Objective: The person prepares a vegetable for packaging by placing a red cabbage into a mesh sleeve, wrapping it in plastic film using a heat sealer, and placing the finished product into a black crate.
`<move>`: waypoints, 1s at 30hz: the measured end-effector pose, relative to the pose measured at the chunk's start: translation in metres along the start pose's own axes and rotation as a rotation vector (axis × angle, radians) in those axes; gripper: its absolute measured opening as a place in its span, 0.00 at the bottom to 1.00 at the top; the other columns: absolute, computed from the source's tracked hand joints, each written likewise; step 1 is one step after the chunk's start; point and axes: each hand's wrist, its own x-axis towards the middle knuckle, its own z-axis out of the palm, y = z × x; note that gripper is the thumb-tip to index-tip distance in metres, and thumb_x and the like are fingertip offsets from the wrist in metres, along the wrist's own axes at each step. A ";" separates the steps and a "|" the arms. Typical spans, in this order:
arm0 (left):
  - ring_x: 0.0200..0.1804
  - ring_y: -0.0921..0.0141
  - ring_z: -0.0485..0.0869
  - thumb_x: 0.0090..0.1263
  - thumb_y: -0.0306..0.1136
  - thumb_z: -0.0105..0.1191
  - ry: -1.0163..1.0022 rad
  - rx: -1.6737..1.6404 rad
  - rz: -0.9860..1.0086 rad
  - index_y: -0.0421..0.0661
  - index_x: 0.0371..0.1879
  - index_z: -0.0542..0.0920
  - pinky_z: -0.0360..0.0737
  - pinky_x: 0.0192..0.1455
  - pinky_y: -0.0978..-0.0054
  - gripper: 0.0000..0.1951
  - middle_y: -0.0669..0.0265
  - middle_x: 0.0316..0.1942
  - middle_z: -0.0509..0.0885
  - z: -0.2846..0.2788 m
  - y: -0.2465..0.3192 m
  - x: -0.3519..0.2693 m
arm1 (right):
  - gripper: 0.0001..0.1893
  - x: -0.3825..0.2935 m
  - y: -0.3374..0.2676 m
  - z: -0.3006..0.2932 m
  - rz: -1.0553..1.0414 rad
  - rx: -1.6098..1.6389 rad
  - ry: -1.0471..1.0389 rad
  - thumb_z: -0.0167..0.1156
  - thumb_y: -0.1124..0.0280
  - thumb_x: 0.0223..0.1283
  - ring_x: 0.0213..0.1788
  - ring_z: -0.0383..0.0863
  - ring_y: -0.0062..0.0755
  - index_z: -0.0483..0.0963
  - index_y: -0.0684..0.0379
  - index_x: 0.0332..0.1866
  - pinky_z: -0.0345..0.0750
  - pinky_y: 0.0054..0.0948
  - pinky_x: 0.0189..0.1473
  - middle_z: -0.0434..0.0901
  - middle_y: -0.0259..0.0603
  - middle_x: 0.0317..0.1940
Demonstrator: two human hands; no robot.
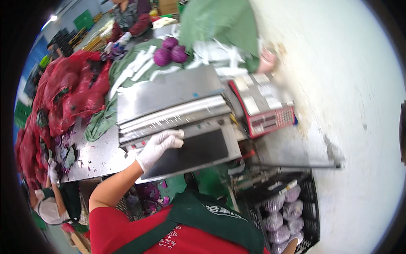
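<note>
My left hand, in a white glove, is over the front part of a film wrapping machine, near its black plate; its fingers are bent and nothing shows in them. A roll of clear film lies across the machine. Low at the right, my right hand, also gloved, is at a black plastic crate, beside wrapped round purple cabbages. Whether it grips one cannot be told. Beyond the machine, several bare purple cabbages sit together on green cloth.
A red digital scale stands right of the machine, by the white wall. Red mesh sacks and leaf scraps cover the left of the steel table. One co-worker is at the far side, another at the lower left.
</note>
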 end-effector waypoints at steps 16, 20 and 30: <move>0.66 0.52 0.70 0.61 0.44 0.60 0.703 1.449 0.207 0.52 0.69 0.63 0.71 0.63 0.53 0.36 0.51 0.67 0.67 -0.347 0.033 0.365 | 0.11 -0.494 -0.560 0.333 -1.619 0.005 -1.080 0.57 0.78 0.58 0.48 0.79 0.39 0.77 0.64 0.46 0.74 0.31 0.53 0.81 0.45 0.42; 0.67 0.54 0.69 0.60 0.46 0.60 0.649 1.563 0.175 0.50 0.68 0.63 0.68 0.65 0.55 0.36 0.52 0.67 0.67 -0.348 0.039 0.431 | 0.16 -0.651 -0.624 0.438 -2.018 0.030 -1.464 0.60 0.71 0.55 0.47 0.79 0.44 0.77 0.58 0.50 0.76 0.36 0.50 0.80 0.44 0.45; 0.71 0.53 0.63 0.60 0.51 0.59 0.422 1.635 0.210 0.49 0.73 0.56 0.60 0.71 0.56 0.43 0.53 0.71 0.61 -0.354 -0.005 0.412 | 0.14 -0.818 -0.577 0.607 -2.347 -0.416 -1.727 0.58 0.64 0.56 0.49 0.79 0.48 0.76 0.50 0.48 0.76 0.44 0.51 0.79 0.46 0.44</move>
